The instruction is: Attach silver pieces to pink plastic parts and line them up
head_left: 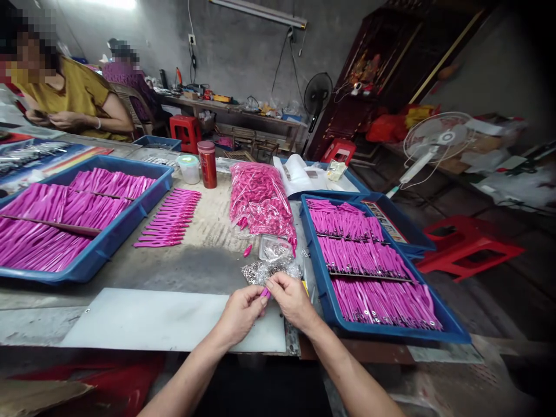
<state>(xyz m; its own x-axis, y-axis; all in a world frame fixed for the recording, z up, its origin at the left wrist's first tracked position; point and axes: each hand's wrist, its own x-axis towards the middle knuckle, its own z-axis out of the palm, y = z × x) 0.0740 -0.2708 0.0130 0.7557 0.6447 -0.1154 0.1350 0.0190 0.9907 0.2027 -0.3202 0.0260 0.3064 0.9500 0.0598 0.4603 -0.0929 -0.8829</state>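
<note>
My left hand (243,311) and my right hand (292,298) meet over the near edge of the table, fingers pinched together. Between their fingertips a short bit of a magenta strap (266,292) shows; the rest of it is hidden by the fingers. Just beyond the hands are small clear bags of silvery metal parts (278,255), too fine to make out singly. Behind these stands a large clear bag of pink pieces (260,197), with one loose pink piece (247,251) lying beside it. A white board (165,318) lies under and left of my left hand.
Blue trays of magenta straps stand left (65,275) and right (330,310). A row of straps (171,217) lies by the left tray. Farther back are a red tumbler (207,165) and a lidded tub (189,169). A person in a mustard top (82,87) sits at far left.
</note>
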